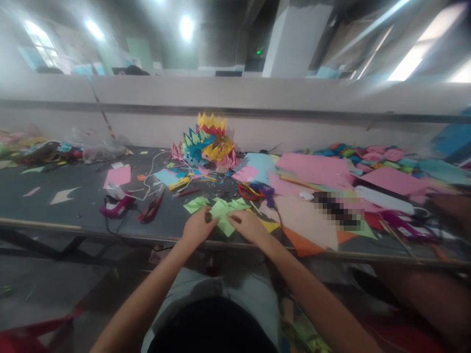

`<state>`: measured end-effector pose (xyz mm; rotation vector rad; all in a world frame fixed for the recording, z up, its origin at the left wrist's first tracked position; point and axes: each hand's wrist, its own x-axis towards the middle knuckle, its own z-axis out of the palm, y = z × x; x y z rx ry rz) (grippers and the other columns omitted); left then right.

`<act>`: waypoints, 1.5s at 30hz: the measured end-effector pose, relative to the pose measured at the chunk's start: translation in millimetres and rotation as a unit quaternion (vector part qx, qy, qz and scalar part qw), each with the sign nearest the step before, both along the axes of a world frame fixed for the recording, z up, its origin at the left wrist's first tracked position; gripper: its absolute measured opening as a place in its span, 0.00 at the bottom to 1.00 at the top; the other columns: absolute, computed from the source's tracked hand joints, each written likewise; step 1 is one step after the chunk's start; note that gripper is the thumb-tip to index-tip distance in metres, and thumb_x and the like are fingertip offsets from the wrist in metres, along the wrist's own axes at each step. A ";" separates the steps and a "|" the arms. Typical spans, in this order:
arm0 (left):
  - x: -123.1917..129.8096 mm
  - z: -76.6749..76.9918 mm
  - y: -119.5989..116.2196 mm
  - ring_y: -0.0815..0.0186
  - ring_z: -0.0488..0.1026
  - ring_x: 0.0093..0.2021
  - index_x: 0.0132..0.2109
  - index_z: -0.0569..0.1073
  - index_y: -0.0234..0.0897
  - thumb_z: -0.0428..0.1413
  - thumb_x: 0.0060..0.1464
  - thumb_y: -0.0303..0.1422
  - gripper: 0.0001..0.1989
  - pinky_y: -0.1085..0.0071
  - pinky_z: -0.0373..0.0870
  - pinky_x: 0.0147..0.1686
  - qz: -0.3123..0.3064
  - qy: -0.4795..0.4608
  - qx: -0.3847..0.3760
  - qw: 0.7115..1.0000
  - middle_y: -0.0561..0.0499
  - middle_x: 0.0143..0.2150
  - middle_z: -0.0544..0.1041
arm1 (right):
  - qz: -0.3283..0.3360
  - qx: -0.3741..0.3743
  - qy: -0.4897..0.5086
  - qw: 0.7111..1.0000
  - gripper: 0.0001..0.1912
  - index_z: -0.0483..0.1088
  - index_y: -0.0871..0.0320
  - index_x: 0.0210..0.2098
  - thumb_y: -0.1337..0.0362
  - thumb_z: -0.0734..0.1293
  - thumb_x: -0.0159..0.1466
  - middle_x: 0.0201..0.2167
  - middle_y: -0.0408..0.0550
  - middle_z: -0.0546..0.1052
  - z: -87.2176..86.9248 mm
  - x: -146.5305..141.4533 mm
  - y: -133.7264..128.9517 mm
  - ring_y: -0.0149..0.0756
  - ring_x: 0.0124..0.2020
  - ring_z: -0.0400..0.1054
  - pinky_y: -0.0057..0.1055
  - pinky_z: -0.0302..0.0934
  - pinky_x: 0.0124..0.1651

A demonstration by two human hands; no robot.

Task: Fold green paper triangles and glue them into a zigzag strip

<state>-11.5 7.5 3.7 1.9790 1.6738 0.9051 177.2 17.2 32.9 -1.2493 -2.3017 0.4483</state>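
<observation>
A light green folded paper [225, 223] with pointed tips lies at the front edge of the dark table, between my two hands. My left hand [199, 226] grips its left side with bent fingers. On the right side, my right hand [248, 225] has its thumb and fingers closed on the same paper. Another green folded piece [196, 204] rests just beyond my left hand. Yellow paper [270, 225] shows beside my right hand.
Behind stands a pile of colourful paper crowns [209, 142]. Red-handled scissors [250, 191] and a blue glue gun [268, 192] lie right of centre. Red pliers [151, 207] and a purple device [117, 205] are at left. Pink sheets [314, 168] cover the right side.
</observation>
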 end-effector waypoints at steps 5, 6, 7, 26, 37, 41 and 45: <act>5.4 -8.9 -0.3 0.70 0.65 0.25 0.27 0.69 0.34 0.47 0.54 0.40 0.16 0.76 0.58 0.26 -0.018 -0.091 -0.066 0.994 0.55 0.22 0.68 | -0.133 -0.133 0.221 0.957 0.11 0.69 0.58 0.30 0.57 0.63 0.56 0.22 0.44 0.74 -16.7 7.3 -14.1 0.33 0.21 0.67 0.29 0.63 0.23; 7.6 -8.3 -0.9 0.71 0.64 0.25 0.26 0.69 0.34 0.48 0.53 0.39 0.15 0.76 0.57 0.25 -0.024 -0.079 -0.067 0.994 0.55 0.22 0.68 | -0.147 -0.155 0.231 0.949 0.12 0.69 0.58 0.29 0.55 0.62 0.56 0.20 0.43 0.73 -19.8 8.8 -15.5 0.32 0.19 0.66 0.29 0.62 0.22; 9.9 -6.8 -1.8 0.70 0.64 0.25 0.26 0.69 0.34 0.48 0.53 0.38 0.14 0.76 0.56 0.25 -0.030 -0.058 -0.069 0.995 0.54 0.22 0.69 | -0.156 -0.167 0.229 0.946 0.13 0.68 0.58 0.28 0.54 0.62 0.56 0.19 0.42 0.72 -22.5 10.0 -16.3 0.31 0.18 0.65 0.29 0.62 0.22; 31.2 3.3 -14.9 0.63 0.73 0.33 0.34 0.71 0.39 0.51 0.54 0.34 0.06 0.71 0.63 0.30 0.043 0.174 -0.064 0.982 0.48 0.34 0.75 | -0.233 -0.086 0.064 0.967 0.13 0.71 0.58 0.37 0.60 0.67 0.53 0.23 0.44 0.75 -37.0 5.8 -6.6 0.35 0.25 0.70 0.29 0.61 0.29; 21.9 -23.3 -15.7 0.65 0.69 0.39 0.39 0.73 0.38 0.49 0.59 0.32 0.08 0.70 0.66 0.39 -0.099 0.158 0.111 0.976 0.48 0.38 0.76 | -0.129 0.098 0.046 0.986 0.12 0.75 0.56 0.36 0.66 0.59 0.61 0.35 0.51 0.78 -50.5 5.0 -18.8 0.38 0.36 0.72 0.35 0.66 0.41; 20.0 -23.4 -15.1 0.65 0.70 0.41 0.40 0.74 0.38 0.50 0.58 0.34 0.09 0.69 0.67 0.41 -0.138 0.159 0.130 0.969 0.49 0.41 0.77 | -0.023 0.119 0.006 0.993 0.14 0.75 0.55 0.40 0.64 0.58 0.63 0.39 0.49 0.78 -52.7 19.8 -13.4 0.39 0.41 0.72 0.38 0.66 0.47; 20.3 -22.2 -14.8 0.65 0.70 0.42 0.41 0.74 0.38 0.51 0.58 0.36 0.10 0.68 0.67 0.44 -0.170 0.158 0.148 0.961 0.49 0.42 0.77 | 0.051 0.127 -0.024 0.990 0.15 0.75 0.56 0.42 0.63 0.57 0.65 0.41 0.49 0.78 -51.0 33.4 -7.4 0.38 0.43 0.72 0.37 0.67 0.48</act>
